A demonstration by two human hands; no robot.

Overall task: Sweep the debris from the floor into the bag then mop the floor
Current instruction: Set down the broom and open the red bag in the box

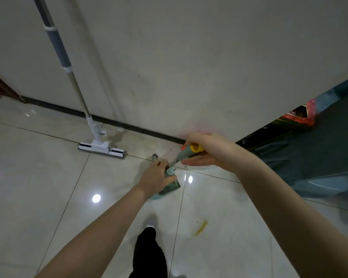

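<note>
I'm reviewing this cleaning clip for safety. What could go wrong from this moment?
1. The mop only leans on the wall; a bump could topple it.
2. The yellow stain lies near the shoe; stepping there may smear it or cause a slip.
3. Both the left hand and right hand hold long handles close together; the broom and dustpan may tangle.
</note>
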